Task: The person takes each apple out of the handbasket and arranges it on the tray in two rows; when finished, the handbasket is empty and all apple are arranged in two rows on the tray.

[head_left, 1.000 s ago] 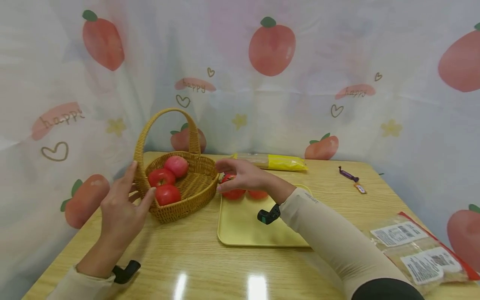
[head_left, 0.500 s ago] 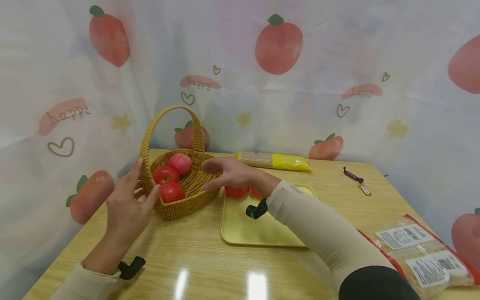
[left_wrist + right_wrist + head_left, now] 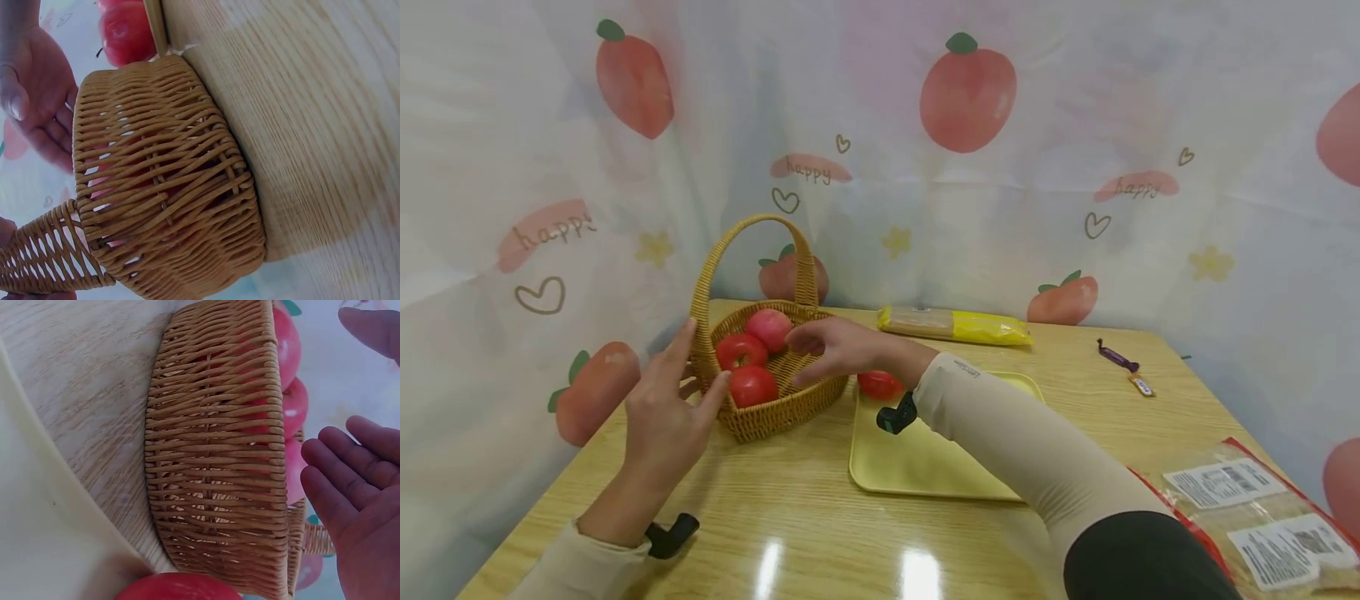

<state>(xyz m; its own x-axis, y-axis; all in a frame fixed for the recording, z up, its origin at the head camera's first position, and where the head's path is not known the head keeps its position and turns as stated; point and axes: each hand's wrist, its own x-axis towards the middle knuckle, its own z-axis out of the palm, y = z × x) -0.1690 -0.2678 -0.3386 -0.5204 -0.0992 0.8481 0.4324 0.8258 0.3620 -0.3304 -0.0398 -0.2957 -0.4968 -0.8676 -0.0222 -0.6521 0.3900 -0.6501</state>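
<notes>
A wicker basket (image 3: 793,408) with a tall arched handle stands on the table at left. Inside lie a pink apple (image 3: 769,330) and two red apples (image 3: 752,386). My left hand (image 3: 662,408) holds the base of the handle, fingers outside and thumb by the rim; the left wrist view shows fingertips on both sides of the handle (image 3: 50,250). Over the basket's right side hovers my right hand (image 3: 838,347), empty, its fingers spread loosely. Another red apple (image 3: 880,384) rests on the yellow tray (image 3: 917,467), partly hidden by the right wrist.
Behind the tray lies a long yellow-and-clear packet (image 3: 955,325). Two small wrapped sweets, one purple (image 3: 1117,356) and one orange (image 3: 1142,384), lie at the back right. A clear bag with red edges and labels (image 3: 1262,517) is at the front right. A printed curtain (image 3: 865,75) hangs behind.
My right hand has moved left from over the apples on the tray to above the basket. The left hand keeps its place at the handle. The head view has shifted slightly.
</notes>
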